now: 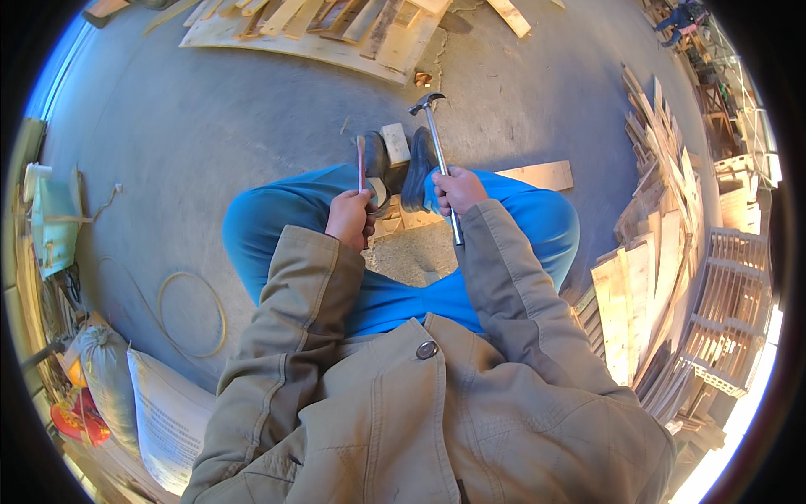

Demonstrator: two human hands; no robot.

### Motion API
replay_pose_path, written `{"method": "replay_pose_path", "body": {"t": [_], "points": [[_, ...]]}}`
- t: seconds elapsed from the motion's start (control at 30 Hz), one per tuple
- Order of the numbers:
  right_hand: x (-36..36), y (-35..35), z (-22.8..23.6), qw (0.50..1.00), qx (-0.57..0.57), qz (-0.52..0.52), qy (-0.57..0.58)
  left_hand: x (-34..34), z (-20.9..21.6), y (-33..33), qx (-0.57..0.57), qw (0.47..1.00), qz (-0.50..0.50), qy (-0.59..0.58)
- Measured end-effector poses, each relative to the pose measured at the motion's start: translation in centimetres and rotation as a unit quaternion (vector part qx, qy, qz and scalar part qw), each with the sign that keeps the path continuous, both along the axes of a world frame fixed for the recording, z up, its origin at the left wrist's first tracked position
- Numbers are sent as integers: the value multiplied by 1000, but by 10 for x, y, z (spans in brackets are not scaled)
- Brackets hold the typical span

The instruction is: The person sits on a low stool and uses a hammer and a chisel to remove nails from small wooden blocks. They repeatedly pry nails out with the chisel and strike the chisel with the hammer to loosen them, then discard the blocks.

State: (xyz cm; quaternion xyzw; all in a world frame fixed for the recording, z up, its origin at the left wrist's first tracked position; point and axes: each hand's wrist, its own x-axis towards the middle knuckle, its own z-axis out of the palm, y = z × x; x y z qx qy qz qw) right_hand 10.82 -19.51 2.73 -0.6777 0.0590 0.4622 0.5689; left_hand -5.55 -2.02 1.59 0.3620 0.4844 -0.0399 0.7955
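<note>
Between the left hand (348,220), wrapped around a slim reddish tool (362,164), and the right hand (459,190), wrapped around a steel claw hammer (437,139), a gap leads forward until two dark shoes (417,172) and a small pale wooden block (395,144) narrow it. Bent knees in bright blue trousers (269,214) bar both sides, a flat pale board (541,175) lying just beyond the right one. Past the shoes, grey concrete floor (277,101) gives wide passage up to a pale sheet (210,35) laden with planks, while heaped light timber (663,252) obstructs the far right.
</note>
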Motion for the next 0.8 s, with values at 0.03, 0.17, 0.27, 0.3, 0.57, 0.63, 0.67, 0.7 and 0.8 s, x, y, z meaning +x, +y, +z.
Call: {"method": "replay_pose_path", "body": {"t": [0.03, 0.17, 0.27, 0.3, 0.57, 0.63, 0.67, 0.7, 0.8], "points": [[4, -2, -4, 1000, -11, 6, -7, 3, 1, -1, -2, 1000, -4, 0], [25, -6, -14, 969, -138, 116, -168, 16, 9, -8, 9, 1000, -14, -11], [42, -7, -8, 851, -199, 176, -453, 25, 16, -15, 19, 999, -27, -25], [48, -8, -4, 802, -221, 184, -524, 27, 17, -17, 25, 999, -31, -28], [108, -4, -12, 925, -217, 249, -190, 26, 17, -15, 25, 999, -4, -25], [110, -2, -24, 891, -269, 286, -230, 26, 16, -14, 18, 999, 2, -27], [110, 0, -29, 895, -245, 294, -228, 26, 16, -14, 13, 1000, 5, -26], [107, 5, -34, 900, -239, 295, -215, 26, 16, -14, 8, 1000, 9, -25], [97, 25, -40, 915, -234, 284, -161, 27, 16, -14, 3, 1000, 8, -19]]}}
